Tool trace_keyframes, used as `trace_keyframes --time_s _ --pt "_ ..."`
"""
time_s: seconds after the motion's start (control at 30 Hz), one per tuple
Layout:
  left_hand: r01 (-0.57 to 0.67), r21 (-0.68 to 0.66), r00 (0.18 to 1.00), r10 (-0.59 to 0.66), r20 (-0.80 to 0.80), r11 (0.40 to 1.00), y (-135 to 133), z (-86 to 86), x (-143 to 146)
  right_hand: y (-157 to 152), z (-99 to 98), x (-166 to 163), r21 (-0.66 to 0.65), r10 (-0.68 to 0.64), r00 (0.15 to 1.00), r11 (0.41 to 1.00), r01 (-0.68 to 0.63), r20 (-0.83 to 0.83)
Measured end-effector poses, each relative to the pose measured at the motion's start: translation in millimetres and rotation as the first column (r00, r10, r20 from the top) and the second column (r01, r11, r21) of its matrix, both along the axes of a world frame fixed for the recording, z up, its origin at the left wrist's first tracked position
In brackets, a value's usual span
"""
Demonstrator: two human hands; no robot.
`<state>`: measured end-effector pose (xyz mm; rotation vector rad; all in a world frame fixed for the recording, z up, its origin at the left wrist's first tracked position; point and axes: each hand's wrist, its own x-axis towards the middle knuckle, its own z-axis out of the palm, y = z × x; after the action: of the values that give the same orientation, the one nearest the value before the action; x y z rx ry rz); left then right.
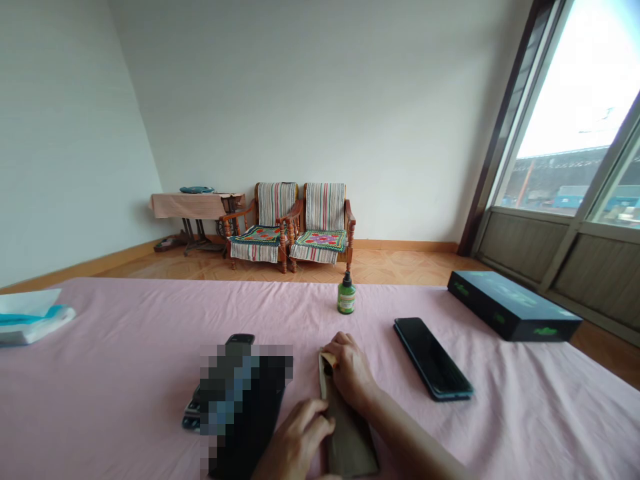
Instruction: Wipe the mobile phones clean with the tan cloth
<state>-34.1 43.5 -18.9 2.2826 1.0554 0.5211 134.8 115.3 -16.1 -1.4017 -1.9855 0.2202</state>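
A flat grey-brown strip, like a cloth or pouch (350,443), lies on the pink-covered table (125,347) near the front edge. My right hand (351,371) rests on its far end with fingers curled and pinched on that end. My left hand (299,441) presses on the strip's near left edge, fingers bent over it. Just left of my left hand lies a stack of dark phones (235,400), partly blurred out.
A dark phone (433,367) lies screen-up to the right. A small green bottle (346,295) stands at the far edge. A black box (513,305) sits far right, folded white-blue cloth (30,317) far left. Two chairs (293,227) stand beyond.
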Motion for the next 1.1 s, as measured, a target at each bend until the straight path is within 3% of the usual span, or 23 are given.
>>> trace_keyframes --time_s 0.27,0.6,0.9,1.1 --pt "0.008 -0.001 1.000 -0.008 -0.026 1.000 2 5.8 1 -15 10.7 5 0.028 0.209 0.977 0.977 -0.210 0.045" --pt "-0.049 -0.077 0.997 0.053 0.054 0.996 -18 37.9 9 -87 1.6 27 -0.021 0.278 0.960 0.960 -0.279 -0.037" --pt "-0.053 -0.021 0.996 0.054 0.075 0.998 -16 31.2 4 -32 2.8 15 0.012 0.167 0.984 0.986 -0.166 -0.066" --pt "-0.059 -0.013 0.994 0.060 0.088 0.998 -18 40.7 7 -76 4.3 14 0.001 0.259 0.964 0.966 -0.259 -0.053"
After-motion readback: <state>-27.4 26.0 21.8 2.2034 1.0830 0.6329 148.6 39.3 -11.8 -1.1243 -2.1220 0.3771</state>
